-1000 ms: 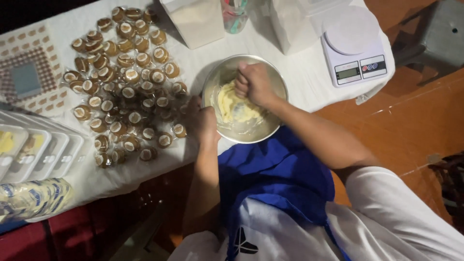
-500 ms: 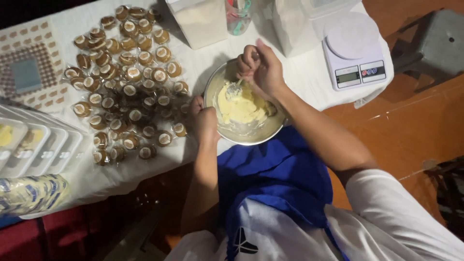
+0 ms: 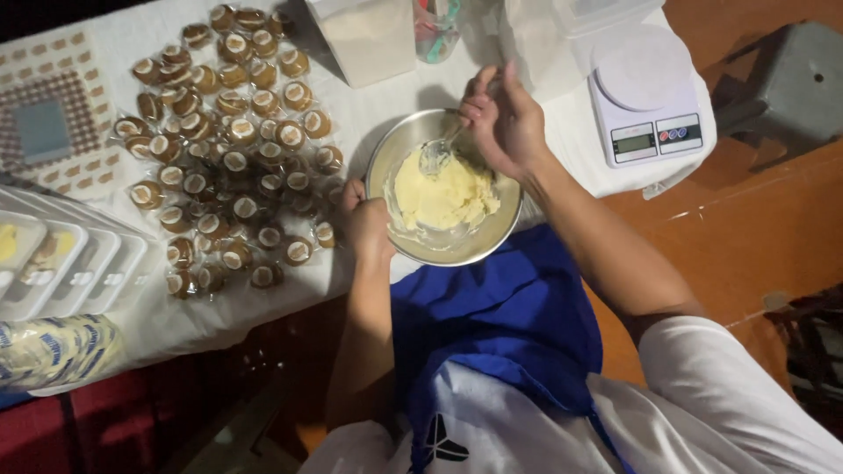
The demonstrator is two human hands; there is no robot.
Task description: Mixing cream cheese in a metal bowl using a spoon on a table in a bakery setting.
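Observation:
A round metal bowl (image 3: 399,158) sits at the table's near edge with pale yellow batter (image 3: 443,195) in it. My right hand (image 3: 504,123) is above the bowl's far right rim and grips a metal spoon (image 3: 436,156) whose head rests in the batter. My left hand (image 3: 366,221) holds the bowl's near left rim.
Several small wrapped brown pastries (image 3: 230,149) lie spread left of the bowl on the white tablecloth (image 3: 369,110). A white kitchen scale (image 3: 645,101) stands to the right, a white container (image 3: 366,35) behind the bowl. Clear plastic trays (image 3: 66,268) are stacked at the left edge. A grey stool (image 3: 795,79) stands on the orange floor.
My right hand has lifted from the middle of the bowl toward its far right rim, drawing the spoon through the batter. My left hand has stayed on the rim.

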